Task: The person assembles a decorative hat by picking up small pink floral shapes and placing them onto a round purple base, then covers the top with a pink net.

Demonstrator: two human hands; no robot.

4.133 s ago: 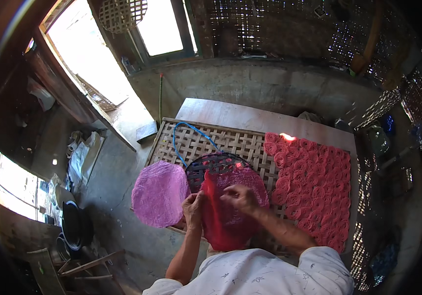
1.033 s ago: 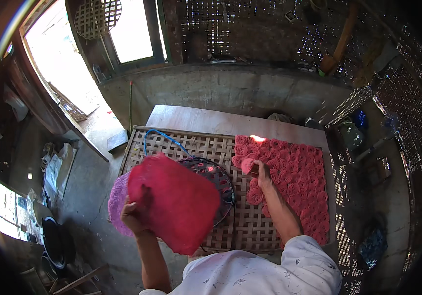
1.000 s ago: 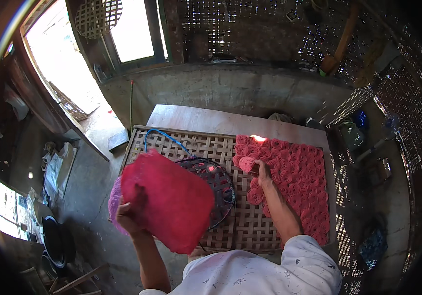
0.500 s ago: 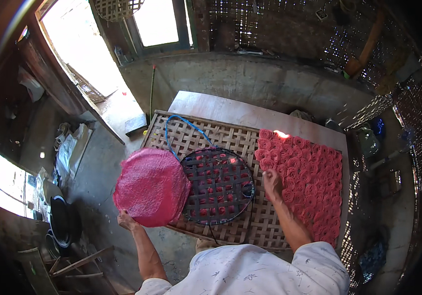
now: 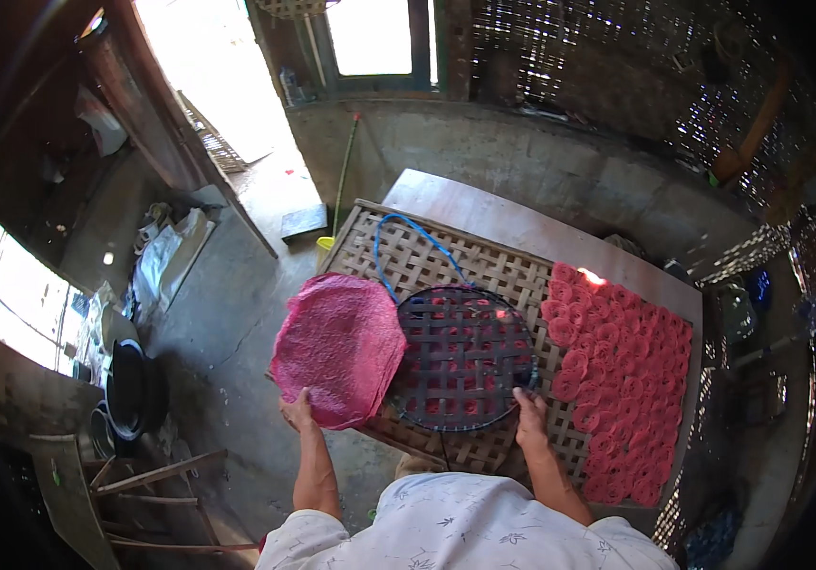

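Note:
My left hand [image 5: 300,410] grips the lower edge of a round, thin pink sheet [image 5: 339,351] with a rough, glossy surface and uneven rim. This sheet tilts over the left edge of a dark round woven tray [image 5: 470,356]. Through the tray's openings, pink pieces show beneath it. A blue cord loop [image 5: 427,237] runs from the tray's far rim. At the near right rim of the tray is my right hand [image 5: 530,416], its fingers closed on the edge. Rows of pink coiled, rosette-like rounds [image 5: 622,380] lie to the right.
Under everything is a woven bamboo rack [image 5: 351,249] on a pale board [image 5: 484,211]. A doorway [image 5: 227,104] lets in light at far left. Black basins [image 5: 127,389] and a wooden frame [image 5: 156,499] stand on the left floor. A concrete ledge [image 5: 522,161] runs behind.
My right hand has come down from beside the pink rounds to the tray's rim. My left hand still holds the pink sheet. The whole view has shifted, with things now farther right.

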